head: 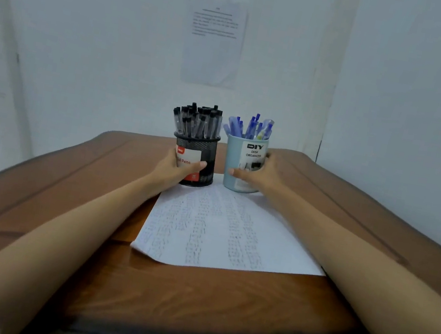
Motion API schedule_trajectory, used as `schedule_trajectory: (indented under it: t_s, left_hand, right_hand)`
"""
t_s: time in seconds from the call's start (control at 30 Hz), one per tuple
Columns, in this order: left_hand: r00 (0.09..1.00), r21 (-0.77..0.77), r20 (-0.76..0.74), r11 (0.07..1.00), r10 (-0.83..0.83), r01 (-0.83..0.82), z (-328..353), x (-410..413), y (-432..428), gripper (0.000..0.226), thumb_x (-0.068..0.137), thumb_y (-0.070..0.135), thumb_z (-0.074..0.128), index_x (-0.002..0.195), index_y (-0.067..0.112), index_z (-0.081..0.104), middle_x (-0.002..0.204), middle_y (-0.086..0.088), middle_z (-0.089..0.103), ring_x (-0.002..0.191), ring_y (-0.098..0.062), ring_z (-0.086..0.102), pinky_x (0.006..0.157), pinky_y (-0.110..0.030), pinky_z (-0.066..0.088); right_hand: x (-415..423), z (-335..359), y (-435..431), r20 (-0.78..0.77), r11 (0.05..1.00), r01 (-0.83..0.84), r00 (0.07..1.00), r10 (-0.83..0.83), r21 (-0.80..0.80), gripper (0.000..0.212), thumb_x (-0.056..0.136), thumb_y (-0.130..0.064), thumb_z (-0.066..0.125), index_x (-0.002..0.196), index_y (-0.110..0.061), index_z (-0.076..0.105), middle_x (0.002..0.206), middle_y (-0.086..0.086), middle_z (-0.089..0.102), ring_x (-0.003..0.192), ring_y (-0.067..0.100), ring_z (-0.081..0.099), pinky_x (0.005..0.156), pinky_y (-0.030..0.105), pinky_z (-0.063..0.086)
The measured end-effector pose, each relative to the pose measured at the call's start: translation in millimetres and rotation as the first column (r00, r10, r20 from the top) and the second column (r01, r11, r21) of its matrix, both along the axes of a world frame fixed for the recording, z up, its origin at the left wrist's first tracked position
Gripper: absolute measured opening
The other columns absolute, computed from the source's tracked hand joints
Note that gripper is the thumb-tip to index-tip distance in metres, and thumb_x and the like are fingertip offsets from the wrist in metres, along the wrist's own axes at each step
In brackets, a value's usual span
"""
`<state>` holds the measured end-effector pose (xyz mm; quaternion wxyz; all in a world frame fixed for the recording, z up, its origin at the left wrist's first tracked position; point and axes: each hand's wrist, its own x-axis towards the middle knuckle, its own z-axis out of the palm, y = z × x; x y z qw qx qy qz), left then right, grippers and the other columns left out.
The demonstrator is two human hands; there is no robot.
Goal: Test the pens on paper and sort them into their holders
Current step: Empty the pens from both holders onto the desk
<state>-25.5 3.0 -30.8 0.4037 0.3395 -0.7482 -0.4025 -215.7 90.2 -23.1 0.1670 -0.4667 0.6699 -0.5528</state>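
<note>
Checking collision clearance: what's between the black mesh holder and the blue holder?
Head view: no object stands between the black mesh holder and the blue holder, only a strip of table and, at its near end, the far edge of the paper.

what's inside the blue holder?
Blue pens stand in the blue holder, tops above the rim. Lower parts and bottom hidden by its wall and the right hand gripping it.

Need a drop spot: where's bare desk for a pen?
Bare desk either side of the paper, outside the arms, plus the strip in front. Crowded at back: left hand grips black holder, right hand blue holder.
</note>
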Motion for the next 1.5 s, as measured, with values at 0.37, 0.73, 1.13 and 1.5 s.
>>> schedule_trajectory:
  t_s: [0.37, 0.73, 1.13, 1.5]
  left_hand:
    - [0.999, 0.01, -0.023, 1.0, -0.027, 0.027, -3.1, -3.7, -6.6, 0.069, 0.084, 0.028, 0.066, 0.138, 0.007, 0.027, 0.128, -0.005, 0.048, 0.115, -0.021, 0.049, 0.094, -0.032, 0.042]
    - [0.999, -0.018, -0.019, 1.0, -0.026, 0.025, -1.8, -4.2, -5.6, 0.061, 0.085, 0.025, 0.065, 0.135, 0.006, 0.034, 0.125, -0.005, 0.051, 0.114, -0.021, 0.051, 0.094, -0.031, 0.042]
    - [1.0, -0.015, -0.021, 1.0, -0.015, 0.014, -2.6, -0.8, -7.3, 0.064, 0.084, 0.028, 0.066, 0.136, 0.008, 0.033, 0.131, -0.009, 0.051, 0.119, -0.027, 0.05, 0.099, -0.039, 0.043]
    - [1.0, 0.001, -0.005, 1.0, 0.003, -0.003, -3.5, -0.5, -7.3, 0.064, 0.085, 0.031, 0.065, 0.136, 0.009, 0.033, 0.132, -0.009, 0.05, 0.119, -0.026, 0.049, 0.097, -0.036, 0.042]
  right_hand:
    - [-15.2, 25.6, 35.5, 0.136, 0.98, -0.175, 0.977, 0.162, 0.094, 0.06, 0.063, 0.003, 0.081, 0.118, 0.001, 0.058, 0.114, 0.012, 0.065, 0.1, 0.022, 0.062, 0.084, 0.036, 0.052]
    - [-55.1, 35.0, 108.2, -0.206, 0.981, 0.134, 0.973, -0.104, 0.139, 0.072, 0.057, -0.017, 0.089, 0.116, -0.013, 0.048, 0.112, -0.002, 0.058, 0.105, 0.016, 0.055, 0.088, 0.03, 0.047]
    - [-104.8, 32.7, 180.8, -0.898, 0.959, 0.265, 0.439, -0.031, 0.096, 0.081, 0.062, -0.013, 0.081, 0.132, -0.015, 0.042, 0.124, 0.008, 0.05, 0.109, 0.024, 0.049, 0.079, 0.033, 0.045]
    - [-110.6, 26.7, 178.5, -0.993, 0.982, 0.17, 0.073, -0.094, -0.08, 0.073, 0.054, -0.014, 0.087, 0.119, -0.004, 0.057, 0.113, 0.017, 0.062, 0.101, 0.036, 0.061, 0.082, 0.041, 0.05]
